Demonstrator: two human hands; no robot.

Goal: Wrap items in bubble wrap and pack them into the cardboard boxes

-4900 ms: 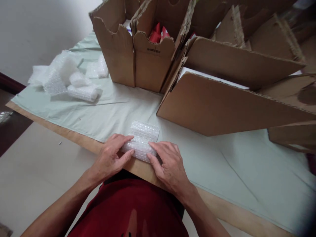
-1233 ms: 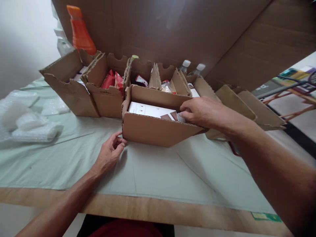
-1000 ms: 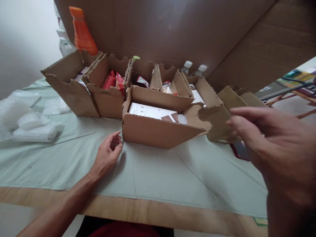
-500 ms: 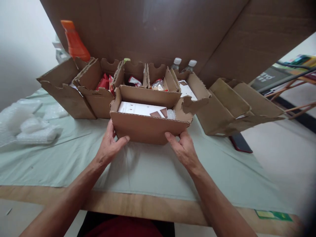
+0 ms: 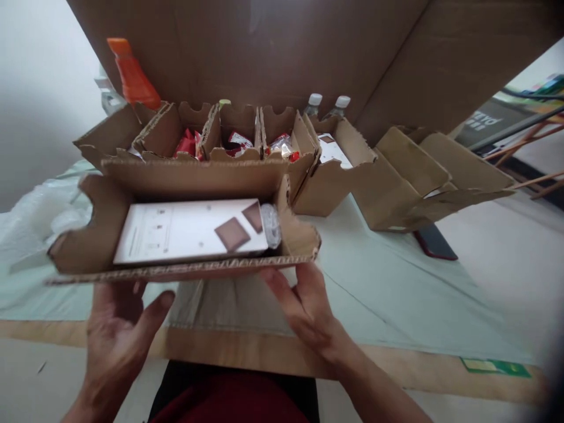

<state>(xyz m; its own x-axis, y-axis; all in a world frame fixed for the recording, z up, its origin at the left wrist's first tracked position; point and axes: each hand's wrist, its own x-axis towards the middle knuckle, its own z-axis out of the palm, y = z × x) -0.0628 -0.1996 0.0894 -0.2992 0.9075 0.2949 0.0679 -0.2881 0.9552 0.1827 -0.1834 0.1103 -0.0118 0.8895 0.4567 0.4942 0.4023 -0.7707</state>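
Between my hands is a small open cardboard bin (image 5: pixel 202 179), raised above the table and tipped so its inside faces me. In it lies a white box (image 5: pixel 185 232) with brown squares printed on it, and bubble wrap (image 5: pixel 272 224) sits at its right end. My left hand (image 5: pixel 121 329) supports the bin from underneath near its left side, thumb spread and fingers partly hidden. At the lower right corner my right hand (image 5: pixel 308 305) grips the bin, its fingertips hidden behind the cardboard.
Behind stands a row of cardboard bins (image 5: pixel 324 188) with red packets (image 5: pixel 187 144) and another white box (image 5: pixel 332 151). An orange bottle (image 5: pixel 134 76), clear bottles (image 5: pixel 340 107) and a large cardboard panel (image 5: pixel 282 53) are farther back. Right: more bins (image 5: pixel 396 170), a dark phone-like object (image 5: pixel 435 242).
Both hands have lifted the bin off the table, bringing it nearer to me and to the left. It is now tilted, showing more of the white box.
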